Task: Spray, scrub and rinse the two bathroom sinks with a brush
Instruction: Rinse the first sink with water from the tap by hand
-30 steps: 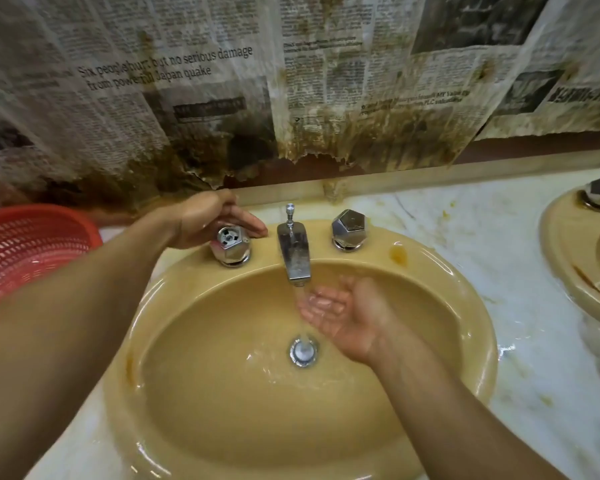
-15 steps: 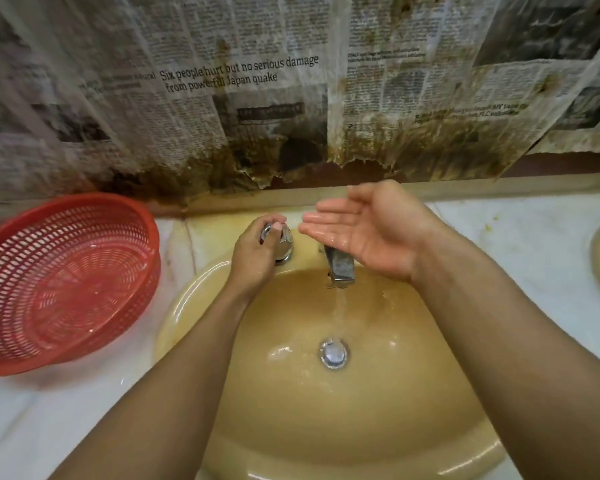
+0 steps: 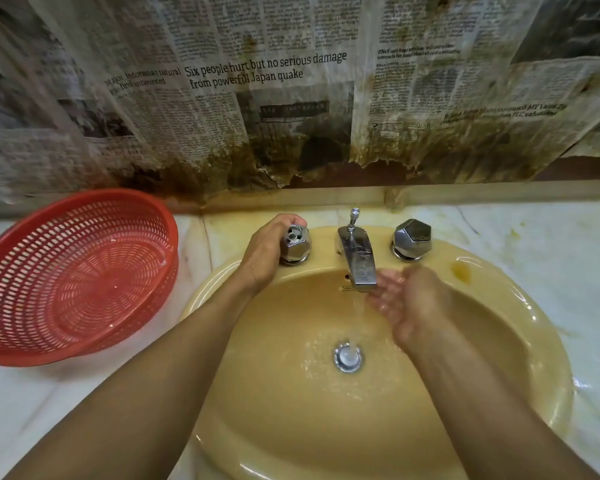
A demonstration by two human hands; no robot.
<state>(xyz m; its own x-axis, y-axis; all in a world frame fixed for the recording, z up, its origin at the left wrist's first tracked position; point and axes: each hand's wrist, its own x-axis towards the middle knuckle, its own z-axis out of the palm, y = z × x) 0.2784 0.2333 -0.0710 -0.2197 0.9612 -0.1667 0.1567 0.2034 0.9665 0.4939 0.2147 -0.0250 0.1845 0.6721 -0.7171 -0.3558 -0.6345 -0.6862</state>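
A yellow-beige oval sink fills the middle of the head view. Water runs from the chrome spout down onto the drain. My left hand grips the left chrome tap knob, fingers curled round it. My right hand is cupped, palm up and fingers relaxed, just right of the stream under the spout, holding nothing. The right tap knob stands untouched. No brush or spray bottle is in view.
A red plastic mesh basket lies tilted on the white marble counter left of the sink. Stained newspaper covers the wall behind. A brown stain marks the sink rim at right.
My right hand came down from above the spout into the water under it. My left hand stayed on the left knob. The view shifted so that the spout and right knob show.
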